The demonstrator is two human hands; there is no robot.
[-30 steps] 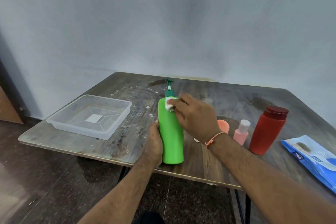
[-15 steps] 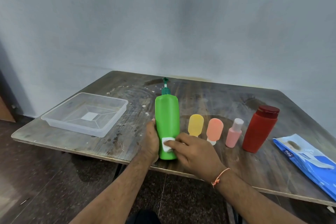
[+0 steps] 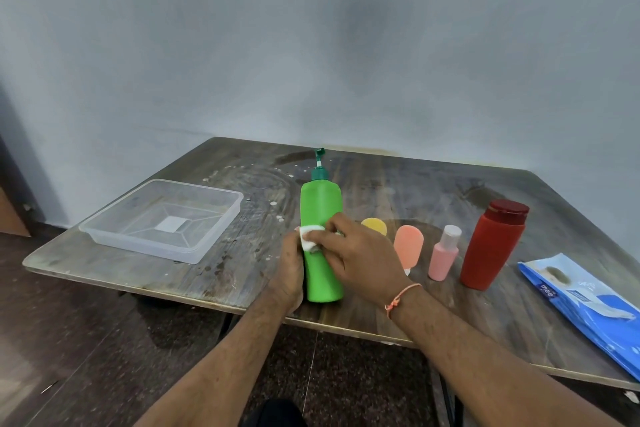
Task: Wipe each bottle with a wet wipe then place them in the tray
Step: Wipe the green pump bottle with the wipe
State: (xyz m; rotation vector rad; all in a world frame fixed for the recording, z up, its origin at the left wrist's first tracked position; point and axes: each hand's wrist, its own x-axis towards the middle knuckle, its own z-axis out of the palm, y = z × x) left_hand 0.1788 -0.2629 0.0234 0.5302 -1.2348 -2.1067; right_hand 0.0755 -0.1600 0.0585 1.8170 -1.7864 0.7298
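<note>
A tall green pump bottle (image 3: 320,208) stands upright near the table's front edge. My left hand (image 3: 290,270) grips its lower left side. My right hand (image 3: 360,258) presses a small white wet wipe (image 3: 310,236) against the bottle's middle, on its left face. To the right stand a yellow tube (image 3: 374,226), partly hidden behind my right hand, an orange tube (image 3: 409,248), a small pink bottle (image 3: 443,255) and a red bottle (image 3: 491,246). The clear plastic tray (image 3: 114,236) lies at the left with nothing in it.
A blue wet-wipe pack (image 3: 585,305) lies at the table's right edge. The wooden table (image 3: 398,180) is stained, with white specks near the tray. A grey wall rises right behind it. Dark floor lies below the front edge.
My right hand ran the wipe from the bottle's shoulder down to its base, then back up to the middle. The left hand kept its grip on the bottle.
</note>
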